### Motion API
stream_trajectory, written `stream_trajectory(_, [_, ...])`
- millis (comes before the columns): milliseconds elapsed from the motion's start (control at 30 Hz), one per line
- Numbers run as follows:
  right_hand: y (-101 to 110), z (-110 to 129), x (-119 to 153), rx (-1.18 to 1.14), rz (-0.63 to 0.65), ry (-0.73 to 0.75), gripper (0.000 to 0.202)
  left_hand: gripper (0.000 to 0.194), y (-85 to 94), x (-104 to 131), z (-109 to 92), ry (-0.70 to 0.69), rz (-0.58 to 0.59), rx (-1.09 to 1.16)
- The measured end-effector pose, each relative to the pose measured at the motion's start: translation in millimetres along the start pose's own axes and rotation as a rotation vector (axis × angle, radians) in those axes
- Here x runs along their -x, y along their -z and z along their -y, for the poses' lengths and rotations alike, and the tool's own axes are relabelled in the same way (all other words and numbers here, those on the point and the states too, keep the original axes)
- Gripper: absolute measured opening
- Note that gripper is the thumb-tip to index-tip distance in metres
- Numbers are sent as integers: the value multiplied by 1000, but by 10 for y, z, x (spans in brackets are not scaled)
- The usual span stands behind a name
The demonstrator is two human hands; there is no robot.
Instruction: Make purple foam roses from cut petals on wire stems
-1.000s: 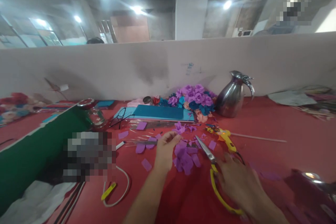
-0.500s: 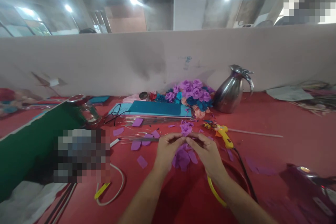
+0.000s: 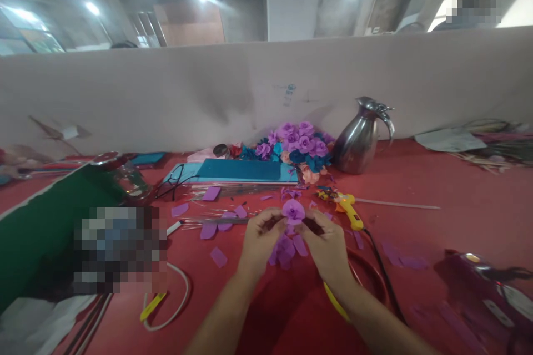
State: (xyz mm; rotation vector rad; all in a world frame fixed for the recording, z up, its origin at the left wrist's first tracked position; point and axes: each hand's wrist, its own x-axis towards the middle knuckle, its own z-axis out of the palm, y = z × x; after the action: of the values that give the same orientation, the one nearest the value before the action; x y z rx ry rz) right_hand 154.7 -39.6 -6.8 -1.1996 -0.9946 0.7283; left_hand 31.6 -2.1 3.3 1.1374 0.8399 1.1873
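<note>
Between my two hands is a purple paper flower (image 3: pixel 293 211), its round face turned up toward me. My left hand (image 3: pixel 264 236) pinches the flower's left side between thumb and fingers. From the right, my right hand (image 3: pixel 325 238) pinches it in the same way, thumbs close together under the bloom. Purple paper petals (image 3: pixel 285 252) lie in a pile on the red table just below the hands. More loose petals (image 3: pixel 219 257) are scattered to the left. Thin wires (image 3: pixel 225 221) stretch out beside my left hand.
A yellow glue gun (image 3: pixel 350 213) with a long glue stick lies right of my hands. Behind are finished paper flowers (image 3: pixel 303 141), a steel jug (image 3: pixel 358 141), blue paper sheets (image 3: pixel 239 169) and glasses (image 3: pixel 177 180). A dark red device (image 3: pixel 487 283) sits at right, a green panel (image 3: pixel 62 216) at left.
The flower has come up between my hands, and its face now shows above the thumbs. My hands have parted slightly around it. The whole view has shifted a little.
</note>
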Motion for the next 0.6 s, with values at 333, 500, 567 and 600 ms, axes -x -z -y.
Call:
stream_trajectory(333, [-22, -31, 25, 40, -44, 51, 9, 11, -6, 34, -121, 30, -17, 7])
stream_trajectory(500, [-21, -10, 17, 46, -40, -30, 15, 13, -27, 45, -147, -146, -65, -219])
stream_trajectory(567, [-21, -21, 15, 29, -37, -45, 16, 11, -25, 51, -152, -251, -94, -339])
stream_trajectory(600, [-22, -27, 15, 22, -26, -48, 17, 9, -22, 52, -155, -293, -100, -389])
